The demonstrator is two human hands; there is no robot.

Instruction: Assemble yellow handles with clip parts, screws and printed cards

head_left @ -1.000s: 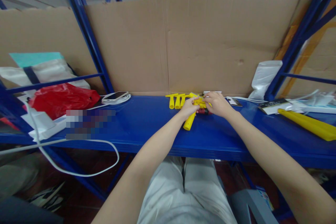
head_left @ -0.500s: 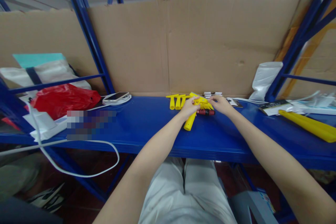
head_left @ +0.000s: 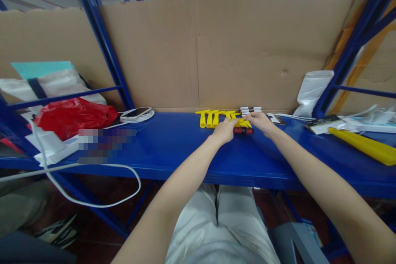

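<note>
Yellow tool (head_left: 229,114) shifted behind left hand (head_left: 225,130); red cylinder (head_left: 243,130), right hand (head_left: 260,122) near (grips unclear)

Left hand (head_left: 225,131) shifted slightly nearer person. Long yellow handle that had jutted below it dropped out of sight; whether hand kept hold, could not tell. More yellow heads (head_left: 230,114) showed just behind that hand. Right hand (head_left: 261,122), since first picture, drew back rightward, baring black-and-white strips (head_left: 251,109) and more of dark red tool (head_left: 244,130).
</note>
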